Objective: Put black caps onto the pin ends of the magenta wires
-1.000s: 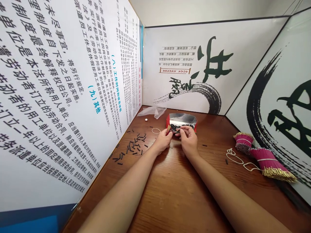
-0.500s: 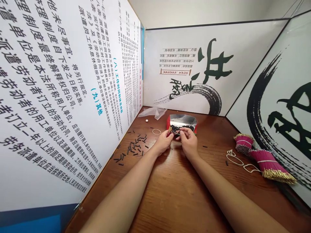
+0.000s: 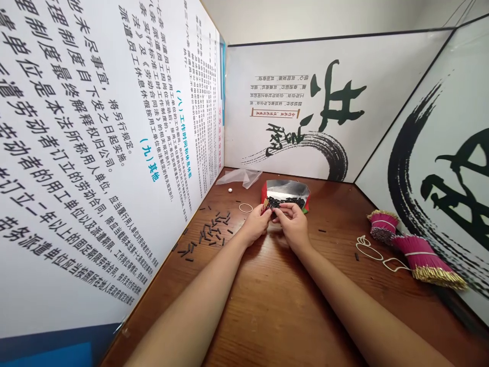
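Note:
A small bunch of gold-tipped, wire-like red pieces [image 3: 265,206] stands up from my left hand [image 3: 256,224], whose fingers are closed round it. My right hand [image 3: 293,223] is closed in a pinch right beside the left fingertips; what lies between its fingers is too small and too hidden to make out. Both hands are at the near side of an opened red bag [image 3: 287,188] with a silvery lining. Short black tube-like pieces [image 3: 292,202] lie inside that bag, partly covered by my fingers.
Loose black pieces [image 3: 214,229] are scattered on the wooden table [image 3: 263,306] at left. A rubber band [image 3: 245,207] and a clear plastic bag [image 3: 240,177] lie behind them. At right are banded pink bundles with gold tips [image 3: 424,257] and loose bands [image 3: 369,248]. Printed panels enclose the table.
My right hand has shifted slightly left and come closer to the left fingertips. More black pieces in the bag show now. My left hand keeps its hold on the red bunch.

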### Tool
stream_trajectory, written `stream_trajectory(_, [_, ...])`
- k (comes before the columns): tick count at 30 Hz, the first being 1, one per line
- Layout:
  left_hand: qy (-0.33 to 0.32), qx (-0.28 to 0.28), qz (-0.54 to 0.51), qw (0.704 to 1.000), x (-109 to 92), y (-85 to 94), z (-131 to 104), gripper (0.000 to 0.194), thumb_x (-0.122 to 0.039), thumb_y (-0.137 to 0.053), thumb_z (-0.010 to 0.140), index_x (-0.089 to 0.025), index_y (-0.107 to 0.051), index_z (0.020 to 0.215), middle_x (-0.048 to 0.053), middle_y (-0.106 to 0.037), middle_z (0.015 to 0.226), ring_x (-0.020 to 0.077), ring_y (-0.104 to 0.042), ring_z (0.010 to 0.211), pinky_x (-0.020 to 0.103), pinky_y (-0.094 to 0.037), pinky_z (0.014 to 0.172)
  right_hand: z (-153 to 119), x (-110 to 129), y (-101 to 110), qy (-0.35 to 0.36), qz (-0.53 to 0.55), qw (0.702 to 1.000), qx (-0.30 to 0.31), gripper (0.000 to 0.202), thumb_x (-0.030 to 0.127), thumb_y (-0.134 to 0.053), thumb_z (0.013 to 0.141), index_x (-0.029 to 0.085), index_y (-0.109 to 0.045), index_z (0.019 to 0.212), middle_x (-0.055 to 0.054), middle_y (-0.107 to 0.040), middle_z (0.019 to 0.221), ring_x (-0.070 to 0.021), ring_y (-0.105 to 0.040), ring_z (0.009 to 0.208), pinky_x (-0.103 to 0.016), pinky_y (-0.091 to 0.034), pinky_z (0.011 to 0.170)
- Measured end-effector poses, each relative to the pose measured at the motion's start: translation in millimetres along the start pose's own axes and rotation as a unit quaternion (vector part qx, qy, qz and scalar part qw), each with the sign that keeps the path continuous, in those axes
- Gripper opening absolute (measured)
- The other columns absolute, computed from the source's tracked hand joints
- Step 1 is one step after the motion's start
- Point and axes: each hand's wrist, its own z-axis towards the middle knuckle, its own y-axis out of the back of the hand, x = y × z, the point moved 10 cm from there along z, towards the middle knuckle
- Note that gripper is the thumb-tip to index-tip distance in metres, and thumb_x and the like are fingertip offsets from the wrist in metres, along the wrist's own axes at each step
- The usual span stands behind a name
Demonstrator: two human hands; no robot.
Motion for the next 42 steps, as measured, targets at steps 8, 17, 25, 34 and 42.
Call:
stream_trajectory(8, [0.008,0.005,-0.004,1.000,0.6,-1.8,-0.1,0.015,-0.029,-0.056,0.088,-0.018,-0.046,0.090,-0.011,-0.032,0.051,0.0020,-0.022,0.037,0.017,-0.015,0.039,-1.6,0.6,-2.6,0.007,-0.001,1.000,0.007,0.039,0.043,-0.077,0.067,0.020,-0.054,0.088,-0.001,-0.068,0.075,-0.0135,-0.063,0.053,-0.027,-0.051,0.054])
stream_trajectory(17, [0.020,0.006,0.005,1.000,-0.2,-3.0,-2.1,0.013,-0.028,-0.053,0.089,-0.019,-0.045,0.090,-0.010,-0.035,0.052,0.0023,-0.022,0.037,0.017,-0.014,0.039,-2.1,3.5,-6.4,0.013,-0.018,0.999,0.029,0.041,0.041,-0.075,0.069,0.020,-0.054,0.097,0.000,-0.064,0.078,-0.0131,-0.063,0.056,-0.027,-0.051,0.056])
stream_trajectory(25, [0.023,0.005,0.008,1.000,0.8,-2.1,-0.5,0.006,-0.022,-0.048,0.089,-0.020,-0.043,0.087,-0.010,-0.031,0.052,0.0031,-0.022,0.038,0.017,-0.013,0.039,-3.1,0.9,-7.0,0.025,-0.058,0.997,0.040,0.039,0.040,-0.072,0.073,0.021,-0.054,0.102,0.000,-0.062,0.082,-0.0117,-0.059,0.059,-0.026,-0.050,0.056])
stream_trajectory(34, [0.037,0.019,-0.011,0.999,2.9,-4.9,-0.7,0.011,-0.025,-0.053,0.087,-0.020,-0.044,0.090,-0.011,-0.031,0.054,0.0019,-0.021,0.038,0.017,-0.012,0.040,-2.2,-1.5,-8.4,0.027,-0.046,0.998,0.043,0.032,0.038,-0.067,0.077,0.021,-0.054,0.101,0.001,-0.059,0.081,-0.0113,-0.058,0.057,-0.025,-0.049,0.054])
stream_trajectory(42, [0.037,0.030,-0.014,0.999,3.9,-5.9,-0.1,0.020,-0.032,-0.058,0.085,-0.020,-0.044,0.092,-0.011,-0.029,0.053,0.0018,-0.021,0.038,0.017,-0.012,0.040,-2.3,-1.7,-8.5,0.024,-0.046,0.998,0.041,0.031,0.040,-0.065,0.078,0.021,-0.054,0.100,0.000,-0.059,0.083,-0.0118,-0.058,0.059,-0.025,-0.049,0.053])
